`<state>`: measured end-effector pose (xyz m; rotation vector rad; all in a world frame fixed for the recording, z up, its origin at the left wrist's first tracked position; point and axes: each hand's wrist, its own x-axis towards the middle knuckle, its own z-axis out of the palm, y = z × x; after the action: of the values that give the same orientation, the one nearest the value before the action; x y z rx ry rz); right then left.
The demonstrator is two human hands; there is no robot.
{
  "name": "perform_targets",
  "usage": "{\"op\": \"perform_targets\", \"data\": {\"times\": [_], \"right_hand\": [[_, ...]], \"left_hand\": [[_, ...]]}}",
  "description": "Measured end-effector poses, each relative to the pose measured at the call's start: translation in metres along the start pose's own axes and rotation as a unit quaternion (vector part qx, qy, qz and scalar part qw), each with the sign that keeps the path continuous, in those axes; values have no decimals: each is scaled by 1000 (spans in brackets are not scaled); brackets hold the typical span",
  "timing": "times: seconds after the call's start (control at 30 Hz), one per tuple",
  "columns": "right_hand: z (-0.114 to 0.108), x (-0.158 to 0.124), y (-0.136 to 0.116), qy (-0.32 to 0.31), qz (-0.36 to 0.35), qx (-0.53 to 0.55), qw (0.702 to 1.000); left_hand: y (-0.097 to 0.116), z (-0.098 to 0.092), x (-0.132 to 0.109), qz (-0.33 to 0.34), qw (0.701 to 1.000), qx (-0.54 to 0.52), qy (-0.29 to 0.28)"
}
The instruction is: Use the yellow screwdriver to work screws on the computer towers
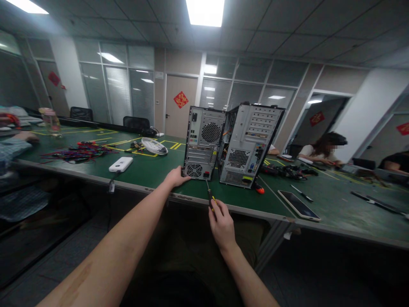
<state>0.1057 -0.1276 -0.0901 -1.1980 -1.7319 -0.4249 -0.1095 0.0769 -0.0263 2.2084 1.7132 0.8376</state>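
A: Green bench mat (153, 172) carries two tower cases, rear panels facing the camera; left hand (177, 177) is flat against the lower corner of the near case (202, 143), fingers spread, gripping nothing.

B: Right hand (221, 224) is wrapped round a screwdriver (209, 194), tip near the power-supply corner; judged step: rear-panel screws; next move calls for seating the tip squarely.

A: Second case (247, 145) stands open-sided; its contents are too dark to tell.

Single head camera, looking forward and slightly down over green table (150, 172), wide-angle, mid-distance.
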Motion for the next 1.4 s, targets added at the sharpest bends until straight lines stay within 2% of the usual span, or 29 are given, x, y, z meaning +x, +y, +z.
{"op": "perform_targets", "data": {"times": [0.4,1.17,1.4], "right_hand": [[-1,1,4,46,-9,9,999],[2,2,4,30,12,8,999],[1,5,2,59,18,26,998]], "left_hand": [[-2,2,2,-3,1000,-2,1],[-1,2,1,0,1000,-9,3],[1,-1,-1,-2,1000,-1,-1]]}}
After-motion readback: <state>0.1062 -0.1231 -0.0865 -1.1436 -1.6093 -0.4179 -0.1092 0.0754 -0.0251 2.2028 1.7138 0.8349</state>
